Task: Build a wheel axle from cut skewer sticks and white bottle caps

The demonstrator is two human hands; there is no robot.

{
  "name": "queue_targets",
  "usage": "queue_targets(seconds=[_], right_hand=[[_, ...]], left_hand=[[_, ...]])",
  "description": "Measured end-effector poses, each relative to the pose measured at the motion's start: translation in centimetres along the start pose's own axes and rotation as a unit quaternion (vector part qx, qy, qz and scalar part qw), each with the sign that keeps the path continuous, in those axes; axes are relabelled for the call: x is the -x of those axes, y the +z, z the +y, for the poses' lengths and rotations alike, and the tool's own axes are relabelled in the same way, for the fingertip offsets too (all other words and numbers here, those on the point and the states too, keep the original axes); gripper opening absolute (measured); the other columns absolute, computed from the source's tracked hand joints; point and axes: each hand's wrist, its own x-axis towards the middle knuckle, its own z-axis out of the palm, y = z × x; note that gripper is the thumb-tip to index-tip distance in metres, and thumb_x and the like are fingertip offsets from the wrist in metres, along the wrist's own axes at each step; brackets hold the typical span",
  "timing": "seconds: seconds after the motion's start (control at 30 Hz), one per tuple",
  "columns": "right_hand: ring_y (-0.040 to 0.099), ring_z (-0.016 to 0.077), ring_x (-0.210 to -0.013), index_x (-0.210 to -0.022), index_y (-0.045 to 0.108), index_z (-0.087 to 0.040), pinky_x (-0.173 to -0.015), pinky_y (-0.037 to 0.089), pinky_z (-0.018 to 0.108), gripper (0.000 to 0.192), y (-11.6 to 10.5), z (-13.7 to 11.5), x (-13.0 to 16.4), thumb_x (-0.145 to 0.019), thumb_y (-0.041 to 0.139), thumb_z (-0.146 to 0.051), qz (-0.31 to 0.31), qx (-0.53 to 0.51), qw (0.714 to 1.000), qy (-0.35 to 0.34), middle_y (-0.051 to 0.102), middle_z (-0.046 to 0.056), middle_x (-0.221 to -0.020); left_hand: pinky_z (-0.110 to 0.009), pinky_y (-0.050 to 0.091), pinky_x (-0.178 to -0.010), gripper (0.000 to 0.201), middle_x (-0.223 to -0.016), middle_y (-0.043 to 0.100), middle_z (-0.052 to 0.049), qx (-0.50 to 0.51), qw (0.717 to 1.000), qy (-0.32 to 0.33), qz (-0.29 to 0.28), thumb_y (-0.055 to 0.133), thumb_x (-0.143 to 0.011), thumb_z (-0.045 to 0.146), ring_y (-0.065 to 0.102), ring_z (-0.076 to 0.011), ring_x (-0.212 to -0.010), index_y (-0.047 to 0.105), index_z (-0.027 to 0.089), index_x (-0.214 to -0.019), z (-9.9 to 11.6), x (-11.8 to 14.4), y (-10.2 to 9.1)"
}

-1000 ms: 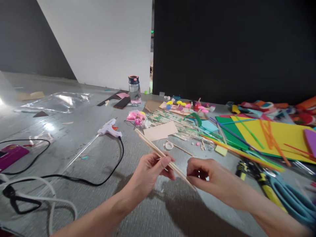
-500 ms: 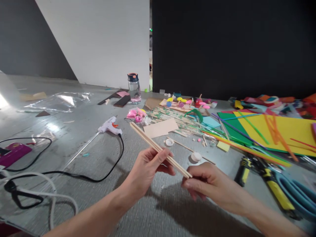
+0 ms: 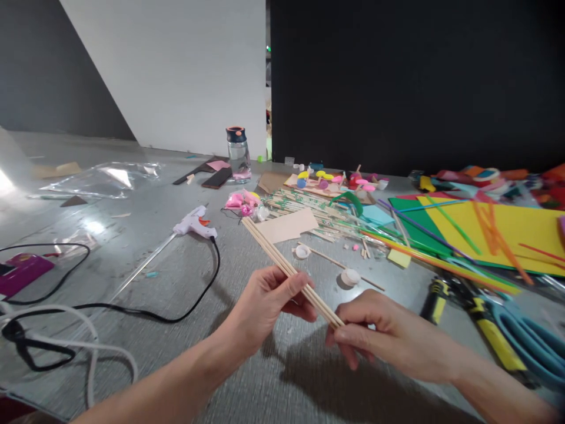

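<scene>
My left hand (image 3: 265, 306) pinches a small bundle of thin wooden sticks (image 3: 273, 253) near their lower part; the sticks slant up and to the left above the grey floor. My right hand (image 3: 388, 335) is curled at the bundle's lower end, its fingertips touching the stick ends. A white tape roll (image 3: 351, 277) and a single loose stick (image 3: 335, 264) lie just beyond my hands.
A white glue gun (image 3: 192, 222) with a black cord (image 3: 185, 312) lies to the left. A beige card (image 3: 289, 227), a pile of sticks, coloured foam sheets (image 3: 507, 232), yellow-handled pliers (image 3: 477, 312), blue scissors (image 3: 529, 344) and a water bottle (image 3: 238, 150) fill the right and far side.
My right hand has slid in closer to the left hand along the bundle's lower end. The sticks have shifted slightly; the tape roll came into sight behind my hands.
</scene>
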Motion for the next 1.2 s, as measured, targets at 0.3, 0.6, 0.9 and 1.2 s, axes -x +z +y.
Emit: queue_targets(seconds=[0.3,0.6,0.9,1.2], right_hand=[[0.062,0.0151,-0.067,-0.078,0.068,-0.019,-0.063,0.046,0.026,0.051,0.9,0.1,0.3,-0.103,0.044,-0.057,0.014,0.003,1.0,-0.002,0.068,0.005,-0.072],[0.065,0.0239,-0.092,-0.11,0.074,-0.029,-0.077,0.054,0.032,0.038,0.2,1.8,0.7,-0.097,0.054,-0.059,0.078,0.079,0.993,-0.046,0.071,0.008,-0.106],[0.035,0.007,-0.053,-0.09,0.076,-0.018,-0.044,0.027,0.019,0.038,1.1,-1.2,-0.3,-0.095,0.064,-0.053,0.151,-0.179,0.971,-0.053,0.046,-0.002,-0.063],[0.038,0.005,-0.048,-0.081,0.068,-0.014,-0.041,0.025,0.018,0.038,1.5,-0.6,-0.7,-0.098,0.062,-0.048,0.161,-0.203,0.963,-0.067,0.051,-0.002,-0.061]], left_hand=[[-0.022,0.053,-0.061,0.037,-0.066,0.065,-0.001,-0.017,0.997,0.061,-0.033,0.082,-0.076,0.051,0.064,-0.0106,-0.059,0.076,0.014,-0.08,0.3,1.8,1.5],[-0.024,0.047,-0.065,0.039,-0.073,0.06,-0.003,-0.119,0.984,0.04,-0.126,0.061,-0.092,0.049,0.057,-0.0113,-0.064,0.07,0.015,-0.076,-0.7,2.6,1.3],[-0.023,0.026,-0.049,0.032,-0.057,0.038,0.005,-0.314,0.886,-0.106,-0.323,0.056,-0.088,0.027,0.035,-0.0098,-0.054,0.049,0.018,-0.057,-0.6,2.5,1.5],[-0.029,0.048,-0.077,0.045,-0.08,0.065,-0.005,-0.137,0.966,-0.096,-0.199,0.052,-0.091,0.057,0.061,-0.0161,-0.076,0.067,0.017,-0.08,-0.7,2.7,2.8]])
